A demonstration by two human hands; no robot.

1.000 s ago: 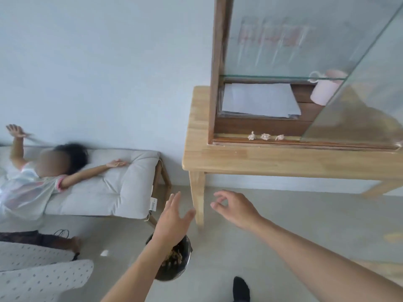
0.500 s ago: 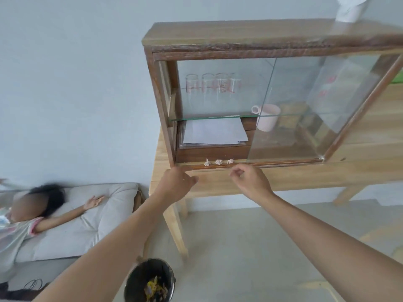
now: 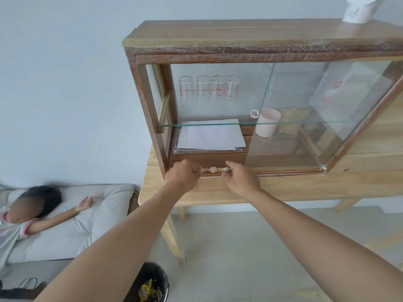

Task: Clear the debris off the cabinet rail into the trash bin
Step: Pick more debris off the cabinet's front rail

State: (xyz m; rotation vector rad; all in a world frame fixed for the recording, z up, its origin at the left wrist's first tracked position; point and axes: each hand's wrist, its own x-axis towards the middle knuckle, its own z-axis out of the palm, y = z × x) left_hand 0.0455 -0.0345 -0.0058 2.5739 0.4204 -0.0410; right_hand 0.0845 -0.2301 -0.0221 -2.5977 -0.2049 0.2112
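Both hands have risen from over the trash bin (image 3: 152, 284) to the cabinet rail (image 3: 283, 171), the left hand (image 3: 183, 175) and right hand (image 3: 239, 178) narrowly pinching at the debris (image 3: 213, 169) lying between them, so pickup looks about to start.

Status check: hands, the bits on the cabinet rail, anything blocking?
Left hand and right hand at the rail, pinching end scraps. Middle scrap untouched. Trash bin below, path clear.

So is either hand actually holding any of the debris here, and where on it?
Cannot be told. The left hand and right hand flank the debris on the cabinet rail, fingertips at the outer pieces; no closed grip shows.
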